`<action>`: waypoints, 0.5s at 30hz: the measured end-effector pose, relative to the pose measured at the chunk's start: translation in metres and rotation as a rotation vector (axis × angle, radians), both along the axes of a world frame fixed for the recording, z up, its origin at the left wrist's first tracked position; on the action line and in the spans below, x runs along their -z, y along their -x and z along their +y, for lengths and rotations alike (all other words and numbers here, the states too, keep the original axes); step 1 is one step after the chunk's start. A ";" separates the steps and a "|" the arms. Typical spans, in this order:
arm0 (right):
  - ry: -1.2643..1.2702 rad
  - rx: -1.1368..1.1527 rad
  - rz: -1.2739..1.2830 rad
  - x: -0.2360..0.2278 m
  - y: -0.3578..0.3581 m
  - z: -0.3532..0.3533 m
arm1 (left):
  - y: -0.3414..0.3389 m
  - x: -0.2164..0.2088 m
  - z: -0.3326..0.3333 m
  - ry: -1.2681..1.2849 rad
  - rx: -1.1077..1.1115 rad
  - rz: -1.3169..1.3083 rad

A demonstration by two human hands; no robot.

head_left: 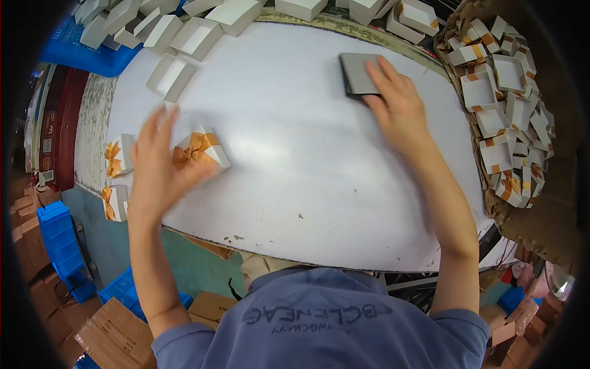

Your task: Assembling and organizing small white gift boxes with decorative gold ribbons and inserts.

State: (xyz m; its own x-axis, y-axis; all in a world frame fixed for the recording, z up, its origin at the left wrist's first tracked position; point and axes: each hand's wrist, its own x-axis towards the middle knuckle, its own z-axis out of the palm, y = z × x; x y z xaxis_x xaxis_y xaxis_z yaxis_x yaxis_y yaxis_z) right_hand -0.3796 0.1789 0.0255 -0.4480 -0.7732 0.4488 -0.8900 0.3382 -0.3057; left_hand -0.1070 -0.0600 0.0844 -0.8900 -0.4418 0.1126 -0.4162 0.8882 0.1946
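My left hand [157, 163], blurred by motion, is beside a white gift box with an orange ribbon bow [203, 150]. Its fingers are apart and the thumb passes in front of the bow; whether it touches the box I cannot tell. At the far right of the white tabletop [295, 184], my right hand [396, 104] grips a flat grey square piece with a dark edge [359, 71], thumb at its near side and fingers over its right part. Two more white boxes with orange bows, one upper [120, 157] and one lower [115, 203], stand at the table's left edge.
White open box trays [170, 77] sit at the back left, some piled over a blue crate [117, 58]. A torn carton [485, 190] at the right holds many white boxes with orange ribbon. Blue crates [61, 243] and brown cartons [117, 335] stand below left.
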 end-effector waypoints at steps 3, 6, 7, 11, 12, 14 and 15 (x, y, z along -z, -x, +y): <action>-0.099 -0.025 0.148 -0.011 -0.016 -0.024 | 0.035 0.030 -0.069 0.322 -0.180 0.162; 0.021 -0.073 0.226 -0.020 -0.002 -0.018 | 0.037 0.052 -0.105 -0.193 -0.299 -0.068; -0.002 -0.043 0.237 -0.026 -0.002 -0.011 | 0.055 0.044 -0.078 -0.257 -0.243 -0.049; 0.296 -0.314 0.251 -0.040 -0.044 0.000 | 0.076 0.020 0.046 -0.234 0.243 0.071; 0.155 -0.415 0.223 -0.035 -0.057 -0.001 | 0.077 0.029 0.063 -0.295 0.327 0.161; -0.004 -0.490 0.203 -0.027 -0.074 0.010 | 0.080 0.039 0.090 -0.421 0.433 0.196; -0.117 -0.539 0.126 -0.024 -0.082 0.015 | 0.080 0.043 0.098 -0.535 0.508 0.217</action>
State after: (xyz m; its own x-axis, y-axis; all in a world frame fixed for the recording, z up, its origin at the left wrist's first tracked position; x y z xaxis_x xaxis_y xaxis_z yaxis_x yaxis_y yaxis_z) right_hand -0.2977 0.1943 0.0498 0.0757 -0.9257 0.3706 -0.9735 -0.1491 -0.1735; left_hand -0.1866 0.0379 0.0418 -0.9806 -0.0281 0.1939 0.1142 0.7219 0.6825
